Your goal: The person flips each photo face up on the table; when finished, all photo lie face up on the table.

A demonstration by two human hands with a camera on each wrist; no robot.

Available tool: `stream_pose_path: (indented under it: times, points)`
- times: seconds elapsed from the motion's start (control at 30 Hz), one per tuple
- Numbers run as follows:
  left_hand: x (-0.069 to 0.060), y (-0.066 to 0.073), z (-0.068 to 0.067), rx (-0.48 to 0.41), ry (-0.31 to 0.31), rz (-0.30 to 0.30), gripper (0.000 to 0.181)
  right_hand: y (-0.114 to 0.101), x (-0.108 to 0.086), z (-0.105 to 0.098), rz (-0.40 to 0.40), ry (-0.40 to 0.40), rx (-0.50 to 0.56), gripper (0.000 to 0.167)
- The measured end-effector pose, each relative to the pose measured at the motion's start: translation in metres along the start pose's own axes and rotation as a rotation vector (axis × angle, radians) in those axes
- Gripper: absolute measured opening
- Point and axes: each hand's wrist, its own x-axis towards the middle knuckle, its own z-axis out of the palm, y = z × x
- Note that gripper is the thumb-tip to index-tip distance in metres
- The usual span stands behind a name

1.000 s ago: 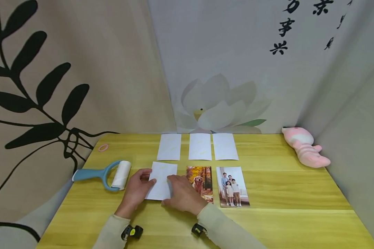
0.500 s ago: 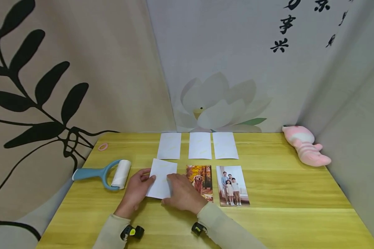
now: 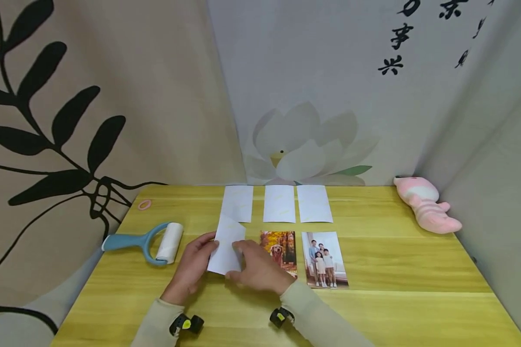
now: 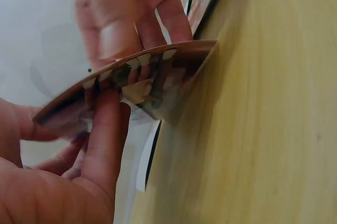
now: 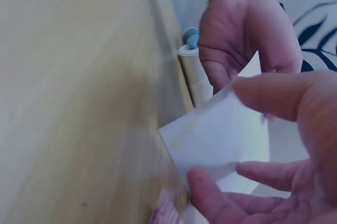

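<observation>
A photo card (image 3: 226, 246), its white back towards the head camera, is tilted up off the table between both hands. My left hand (image 3: 193, 265) pinches its left edge, thumb on the white back. My right hand (image 3: 262, 267) holds the right side by the edges. From the left wrist view the card (image 4: 152, 76) shows its printed side, curved, with several small figures; the fingers of the left hand (image 4: 79, 166) lie under it. An autumn dog photo (image 3: 280, 246) lies partly behind the right hand, and a family photo (image 3: 325, 260) lies right of it, face up.
Three white-backed cards, left (image 3: 237, 203), middle (image 3: 280, 204) and right (image 3: 314, 204), lie along the table's back edge. A blue-handled lint roller (image 3: 169, 242) and a pink ring (image 3: 144, 205) are at the left. A pink plush toy (image 3: 425, 205) sits back right.
Both hands have lifted and tilted the card; its upper edge rose and now overlaps the back left card in the head view. The other objects have stayed put.
</observation>
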Motion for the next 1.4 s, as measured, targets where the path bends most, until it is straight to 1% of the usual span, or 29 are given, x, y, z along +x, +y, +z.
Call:
stream_pose_path:
  times: [0.1, 0.2, 0.3, 0.4, 0.47, 0.6, 0.77, 0.87, 0.97, 1.1, 1.23, 1.4]
  points:
    - [-0.002, 0.004, 0.003, -0.051, -0.043, 0.001, 0.041, 0.004, 0.000, -0.006, 0.015, -0.005, 0.165, 0.062]
    - [-0.006, 0.009, 0.007, -0.065, -0.084, 0.004, 0.043, 0.009, 0.000, -0.011, 0.035, -0.015, 0.362, 0.052]
    - [-0.008, 0.014, 0.013, -0.046, -0.134, 0.011, 0.045, 0.013, 0.001, -0.015, 0.089, -0.026, 0.564, 0.051]
    - [-0.010, 0.016, 0.019, -0.004, -0.175, 0.034, 0.047, 0.017, 0.001, -0.018, 0.123, -0.031, 0.700, 0.053]
    - [-0.010, 0.017, 0.023, 0.031, -0.183, 0.053, 0.048, 0.018, 0.000, -0.021, 0.142, -0.036, 0.756, 0.053]
    - [-0.010, 0.018, 0.030, 0.104, -0.183, 0.089, 0.048, 0.020, -0.002, -0.027, 0.164, -0.036, 0.821, 0.056]
    - [-0.010, 0.019, 0.042, 0.238, -0.140, 0.145, 0.042, 0.021, -0.003, -0.033, 0.189, -0.016, 0.880, 0.063]
    - [-0.011, 0.019, 0.049, 0.311, -0.114, 0.191, 0.044, 0.022, -0.005, -0.036, 0.195, 0.002, 0.873, 0.065]
    - [-0.012, 0.019, 0.055, 0.366, -0.090, 0.230, 0.046, 0.022, -0.007, -0.038, 0.177, 0.006, 0.864, 0.059]
    - [-0.013, 0.019, 0.059, 0.399, -0.061, 0.254, 0.050, 0.022, -0.009, -0.040, 0.159, 0.001, 0.857, 0.046]
    - [-0.013, 0.018, 0.061, 0.409, -0.045, 0.255, 0.050, 0.023, -0.010, -0.042, 0.155, 0.013, 0.829, 0.044]
    - [-0.011, 0.017, 0.058, 0.427, -0.016, 0.251, 0.050, 0.023, -0.011, -0.044, 0.154, 0.010, 0.818, 0.043]
